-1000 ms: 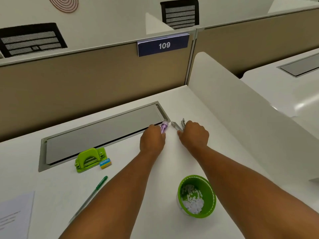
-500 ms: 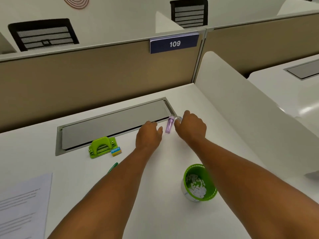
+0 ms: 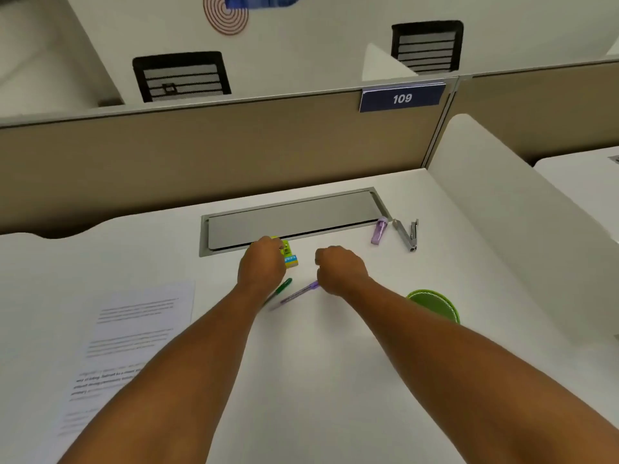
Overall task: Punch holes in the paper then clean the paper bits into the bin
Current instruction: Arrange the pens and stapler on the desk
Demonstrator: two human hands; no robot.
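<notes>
Paper (image 3: 140, 333) beside the punch (image 3: 287, 252) lies unpunched as we cup our left hand (image 3: 263, 267) over the punch, right hand (image 3: 340, 271) fisted, empty.

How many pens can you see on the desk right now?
2. A green pen lies just below the left hand; a purple pen lies beside it, by the right hand. The forearms may hide more.

Purple pen (image 3: 299, 292) beside green pen (image 3: 280, 288); nail clipper (image 3: 408, 234) beside purple tube (image 3: 379, 231).
</notes>
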